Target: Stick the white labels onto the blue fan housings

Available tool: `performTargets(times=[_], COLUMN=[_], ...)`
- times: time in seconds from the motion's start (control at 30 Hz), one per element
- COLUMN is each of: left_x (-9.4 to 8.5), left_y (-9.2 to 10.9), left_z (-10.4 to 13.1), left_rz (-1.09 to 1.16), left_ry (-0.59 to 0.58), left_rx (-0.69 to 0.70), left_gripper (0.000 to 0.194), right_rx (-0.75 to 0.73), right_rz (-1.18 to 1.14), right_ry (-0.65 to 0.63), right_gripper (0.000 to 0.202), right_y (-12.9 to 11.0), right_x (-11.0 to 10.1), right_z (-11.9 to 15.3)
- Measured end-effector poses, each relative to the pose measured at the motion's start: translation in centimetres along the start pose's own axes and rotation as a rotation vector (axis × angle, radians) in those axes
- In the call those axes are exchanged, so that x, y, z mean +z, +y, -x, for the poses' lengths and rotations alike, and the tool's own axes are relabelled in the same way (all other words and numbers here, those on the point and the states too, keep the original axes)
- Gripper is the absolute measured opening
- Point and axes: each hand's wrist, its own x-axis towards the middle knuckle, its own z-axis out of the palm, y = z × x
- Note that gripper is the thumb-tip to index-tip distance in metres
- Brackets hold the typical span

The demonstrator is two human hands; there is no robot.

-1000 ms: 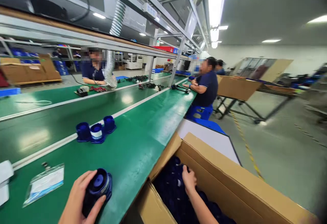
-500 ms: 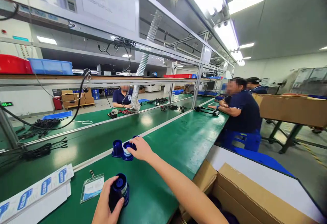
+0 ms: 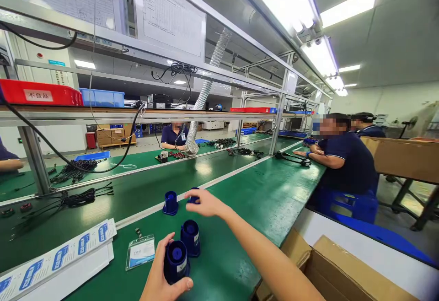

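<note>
Near edge: housing in the left hand

At the surface's near edge, the left hand has its grip curled around a blue flanged housing. A second housing stands just beyond; a careless nudge from that hand could tip it. Farther in, the right hand is at a third housing, its grip unclear. The green surface runs away toward seated co-workers under strip lights.

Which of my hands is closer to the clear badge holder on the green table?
Left. Your left hand is just right of the badge holder, curled around a blue piece; your right hand is farther off, ahead and rightward.
</note>
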Motion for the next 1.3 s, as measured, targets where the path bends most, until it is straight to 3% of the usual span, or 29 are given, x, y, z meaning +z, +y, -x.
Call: performTargets(times=[0.1, 0.23, 0.4, 0.5, 0.73, 0.93, 1.17, 1.3], left_x=[0.1, 0.1, 0.0, -0.1, -0.4, -0.6, -1.7, -2.4], left_y=[-0.4, -1.1, -0.7, 0.0, 1.2, 1.2, 1.4, 1.3], left_z=[0.0, -0.1, -0.1, 0.1, 0.4, 0.4, 0.3, 0.3], left_rz=[0.006, 0.036, 0.074, 0.058, 0.012, -0.007, -0.104, -0.230], left_ry=[-0.021, -0.054, -0.077, -0.084, -0.090, -0.086, -0.140, -0.127], left_rx=[0.062, 0.043, 0.002, -0.015, -0.037, -0.022, -0.039, -0.054], left_gripper=[0.105, 0.103, 0.099, 0.097, 0.093, 0.090, 0.086, 0.095], right_rx=[0.251, 0.419, 0.273, 0.140, -0.026, 0.104, 0.213, 0.246], right_rz=[0.081, 0.150, 0.104, 0.064, 0.054, 0.163, 0.195, 0.140], right_ry=[0.128, 0.078, -0.163, -0.263, -0.188, -0.061, -0.203, -0.235], right_gripper=[0.038, 0.040, 0.028, 0.033, 0.050, 0.039, 0.033, 0.016], right_y=[0.6, 1.0, 2.2, 2.8, 1.2, -2.1, -5.8, -5.4], right_x=[-0.2, 0.3, -0.4, -0.8, -0.5, -0.6, -0.1, -0.7], right_z=[-2.8, -4.9, -3.3, -1.2, 2.6, 3.8, 2.5, 4.0])
